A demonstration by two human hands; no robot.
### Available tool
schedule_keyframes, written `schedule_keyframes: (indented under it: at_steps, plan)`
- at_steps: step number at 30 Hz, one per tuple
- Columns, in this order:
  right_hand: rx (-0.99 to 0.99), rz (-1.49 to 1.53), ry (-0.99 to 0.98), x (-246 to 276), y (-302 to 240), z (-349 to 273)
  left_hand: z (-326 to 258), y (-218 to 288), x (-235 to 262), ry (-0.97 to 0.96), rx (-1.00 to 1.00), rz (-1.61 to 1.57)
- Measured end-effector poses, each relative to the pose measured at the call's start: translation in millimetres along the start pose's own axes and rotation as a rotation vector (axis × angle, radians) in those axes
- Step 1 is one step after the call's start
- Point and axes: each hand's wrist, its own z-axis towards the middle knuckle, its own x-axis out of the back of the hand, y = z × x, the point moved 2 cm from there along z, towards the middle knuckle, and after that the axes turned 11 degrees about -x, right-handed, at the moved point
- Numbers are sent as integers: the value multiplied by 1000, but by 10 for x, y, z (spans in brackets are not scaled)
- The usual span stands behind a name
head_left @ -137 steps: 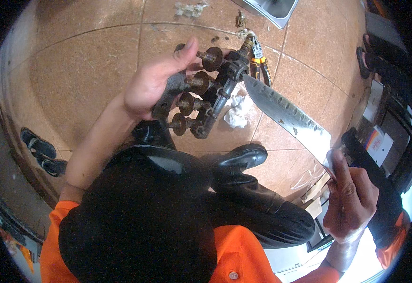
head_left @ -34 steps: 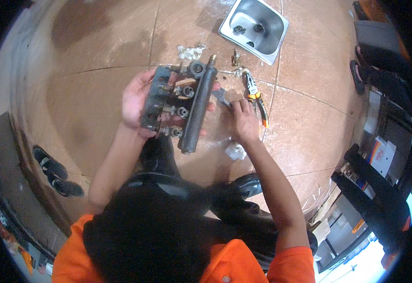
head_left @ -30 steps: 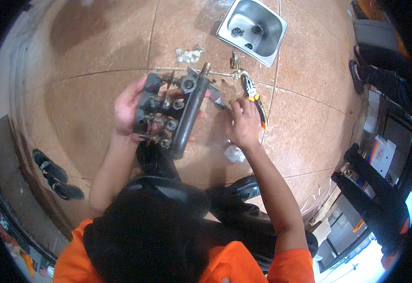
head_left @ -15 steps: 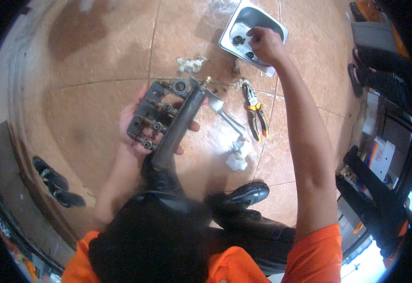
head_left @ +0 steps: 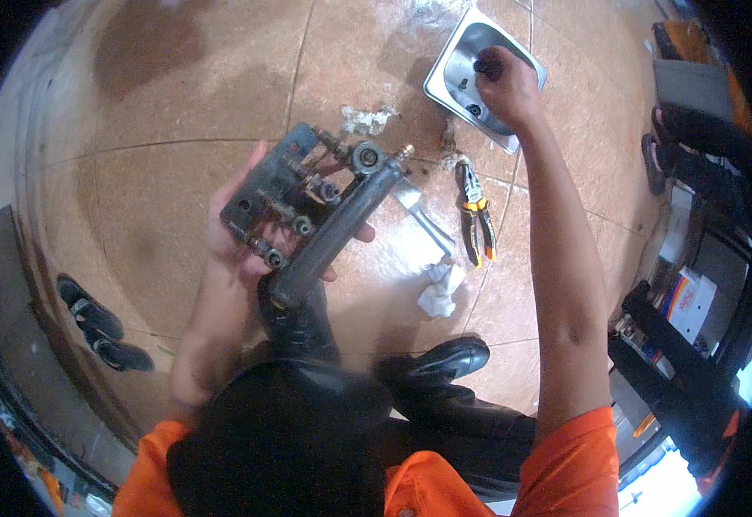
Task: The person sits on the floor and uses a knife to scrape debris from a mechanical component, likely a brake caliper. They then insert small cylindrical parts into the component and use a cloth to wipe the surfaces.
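R hand point(head_left: 510, 88) in pan point(head_left: 452, 71), can't tell if gripping; L hand point(head_left: 231, 255) holds manifold point(head_left: 337, 233). Prob. picking dark fitting point(head_left: 482, 66); next needs firm pinch.

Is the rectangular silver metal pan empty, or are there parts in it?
Not empty: small dark parts lie inside the silver pan; the right hand hides some of its floor.

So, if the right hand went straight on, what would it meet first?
The right hand would probably meet, if not already touching, the dark part before it, then the metal basin; depth is unclear.
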Motion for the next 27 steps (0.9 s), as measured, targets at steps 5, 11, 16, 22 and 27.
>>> schedule_keyframes:
  at_steps: [5,11,16,22,27]
  plan:
    - [-29,469,69,543,-79,-461,55,3,-92,-76,65,56]
    - [-214,10,170,849,-267,-949,74,-25,-242,-133,87,-21]
    - [-186,988,-39,1196,-598,-1442,30,-93,-360,-155,44,129]
    - [14,1342,-285,1429,-965,-1827,47,-352,-635,-48,118,175]
    - [76,1449,-352,1468,-993,-1934,74,-514,-822,9,124,287]
